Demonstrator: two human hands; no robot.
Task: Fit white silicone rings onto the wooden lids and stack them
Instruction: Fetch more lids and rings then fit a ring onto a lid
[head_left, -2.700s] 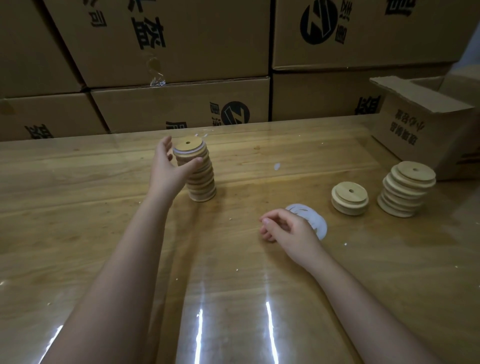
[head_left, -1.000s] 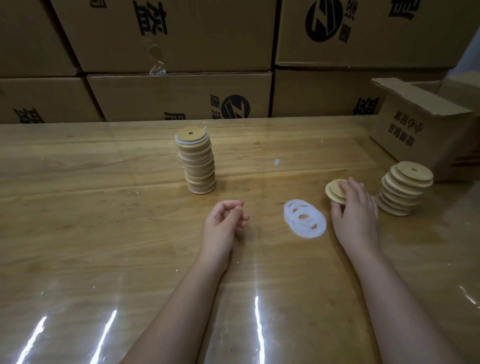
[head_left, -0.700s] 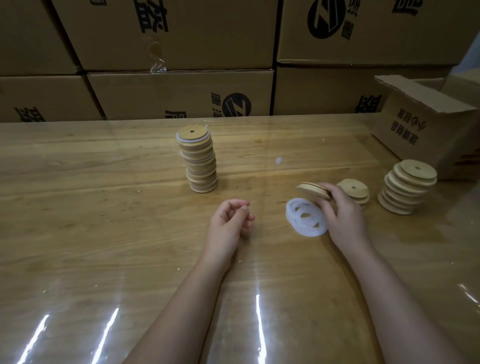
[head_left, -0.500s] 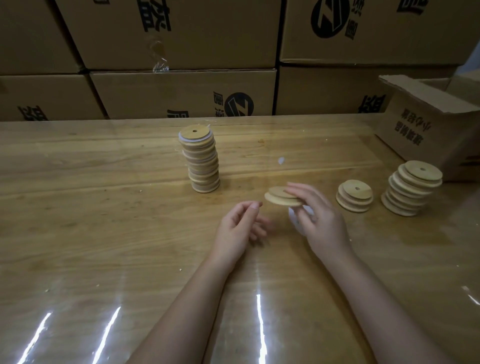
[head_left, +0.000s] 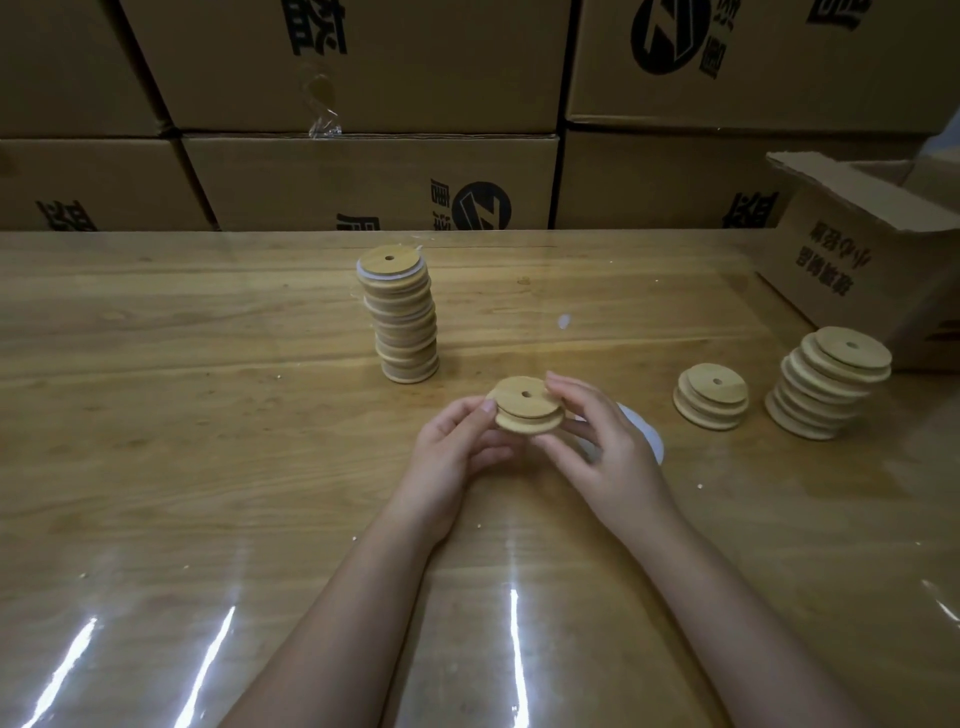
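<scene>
Left hand (head_left: 457, 448) has joined right hand (head_left: 609, 448), lid (head_left: 525, 406) between.

Dim, warm light; white glare streaks on the glossy table (head_left: 156, 467); edges bow from wide-angle distortion.

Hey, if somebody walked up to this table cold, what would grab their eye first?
Most likely the wooden lid gripped between the left hand and right hand at mid-table, with white silicone rings peeking out behind the right hand. Next comes the tall stack of ringed lids just beyond the hands. To the right sit a short stack and a leaning stack, all before a wall of cardboard boxes.
</scene>
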